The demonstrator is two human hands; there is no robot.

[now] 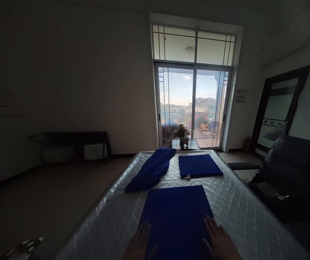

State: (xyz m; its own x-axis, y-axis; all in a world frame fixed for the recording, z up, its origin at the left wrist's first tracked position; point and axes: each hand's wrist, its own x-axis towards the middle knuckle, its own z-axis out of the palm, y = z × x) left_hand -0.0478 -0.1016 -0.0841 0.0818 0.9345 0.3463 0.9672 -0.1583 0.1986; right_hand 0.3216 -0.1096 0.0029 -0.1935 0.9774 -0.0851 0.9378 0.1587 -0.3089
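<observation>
A flat, folded dark blue cloth (176, 213) lies in front of me on a quilted, silvery table cover (108, 224). My left hand (141, 242) rests at its left edge with the fingers stretched out. At the right edge my right hand (217, 238) lies flat, its fingers slightly spread and the thumb on the blue fabric. Farther off to the right is a second folded blue cloth (200, 166) with a small white tag at its near edge. Beside it on the left, a blue cloth (153, 169) lies loosely bunched and slanted.
Past the far edge stands a small dark table (184, 145) with a potted plant (181, 131) and a bottle. Behind it are glass sliding doors (194, 104). A black armchair (292, 177) stands on the right. Along the left wall is a low dark bench (73, 139).
</observation>
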